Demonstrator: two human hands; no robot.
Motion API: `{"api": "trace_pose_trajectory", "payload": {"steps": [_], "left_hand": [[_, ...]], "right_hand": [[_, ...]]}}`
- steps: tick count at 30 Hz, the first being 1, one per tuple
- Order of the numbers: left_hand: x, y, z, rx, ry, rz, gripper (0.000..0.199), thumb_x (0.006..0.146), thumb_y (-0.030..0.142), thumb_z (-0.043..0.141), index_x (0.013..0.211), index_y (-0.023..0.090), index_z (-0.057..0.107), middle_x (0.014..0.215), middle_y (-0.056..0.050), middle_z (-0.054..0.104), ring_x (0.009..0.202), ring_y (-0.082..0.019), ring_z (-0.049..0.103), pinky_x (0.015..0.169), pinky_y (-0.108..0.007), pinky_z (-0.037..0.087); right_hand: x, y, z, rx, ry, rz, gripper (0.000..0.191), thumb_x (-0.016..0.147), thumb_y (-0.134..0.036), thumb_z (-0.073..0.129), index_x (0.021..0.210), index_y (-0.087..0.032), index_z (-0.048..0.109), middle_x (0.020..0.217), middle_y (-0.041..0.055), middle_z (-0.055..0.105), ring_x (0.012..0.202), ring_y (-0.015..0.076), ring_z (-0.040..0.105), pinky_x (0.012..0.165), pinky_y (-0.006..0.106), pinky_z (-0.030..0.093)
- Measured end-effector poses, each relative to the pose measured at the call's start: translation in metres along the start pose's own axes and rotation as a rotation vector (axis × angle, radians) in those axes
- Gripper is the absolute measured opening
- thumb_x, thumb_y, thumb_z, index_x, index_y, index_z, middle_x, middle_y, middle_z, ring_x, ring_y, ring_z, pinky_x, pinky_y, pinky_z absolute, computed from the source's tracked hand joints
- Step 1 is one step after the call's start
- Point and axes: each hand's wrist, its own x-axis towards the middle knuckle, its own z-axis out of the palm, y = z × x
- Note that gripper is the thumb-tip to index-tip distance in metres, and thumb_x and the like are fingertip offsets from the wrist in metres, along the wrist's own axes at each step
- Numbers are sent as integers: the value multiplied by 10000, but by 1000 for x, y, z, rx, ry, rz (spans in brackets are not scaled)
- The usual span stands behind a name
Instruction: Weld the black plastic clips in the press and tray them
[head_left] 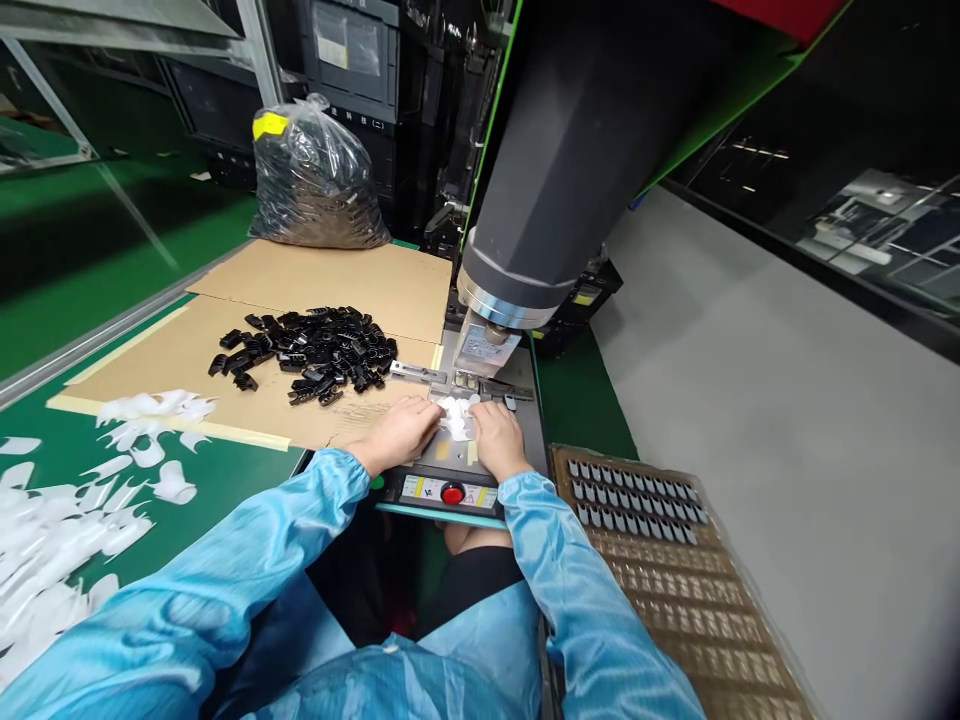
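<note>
Both hands are on the machine's metal bed, under its press head (487, 345). Between them lies a small cluster of thin white film pieces (456, 420). My left hand (401, 432) is closed, its fingertips at the left edge of the cluster. From the right, my right hand (499, 440) has its curled fingers on the other edge. The fingertips partly hide what each one pinches. Just behind is a metal fixture (465, 381), and a small grey piece (511, 403) rests to the right of it.
Black plastic parts (330, 350) are heaped on cardboard (360, 270) at left. More white film pieces (60, 530) are spread on the green table. A red button (453, 493) sits on the machine's front. At right is a tray (675, 600) with rows of grey parts; a filled bag (319, 180) stands behind.
</note>
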Motion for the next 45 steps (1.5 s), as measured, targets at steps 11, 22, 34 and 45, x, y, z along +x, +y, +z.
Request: {"api": "trace_pose_trajectory", "payload": {"steps": [11, 22, 34, 45], "left_hand": [[7, 12, -8, 65, -75, 74, 271, 1056, 279, 498, 1245, 206, 678, 1173, -137, 647, 1082, -295, 608, 952, -461, 479], [23, 30, 7, 128, -96, 109, 275, 1071, 337, 517, 964, 191, 723, 1050, -143, 677, 1028, -303, 607, 905, -476, 471], [36, 6, -12, -136, 166, -48, 140, 1032, 169, 537, 1116, 205, 643, 1195, -111, 702, 1105, -238, 677, 992, -397, 571], [73, 3, 9, 163, 23, -44, 286, 1094, 265, 447, 1109, 168, 716, 1097, -147, 738, 1037, -305, 653, 916, -468, 504]], "right_hand": [[-23, 0, -5, 115, 123, -23, 373, 1057, -185, 430, 1380, -187, 615, 1139, 120, 676, 1053, 292, 615, 957, 406, 480], [-23, 7, -4, 330, 203, 102, 371, 973, -123, 439, 1242, -209, 680, 1150, 110, 687, 1063, 262, 674, 952, 373, 548], [3, 15, -8, 353, 313, 64, 372, 1021, -136, 469, 1209, -265, 763, 1261, 100, 710, 1176, 258, 670, 1037, 398, 543], [34, 7, -6, -54, 88, -59, 535, 1018, -139, 489, 1529, -267, 583, 1417, 130, 655, 1212, 349, 519, 975, 492, 434]]}}
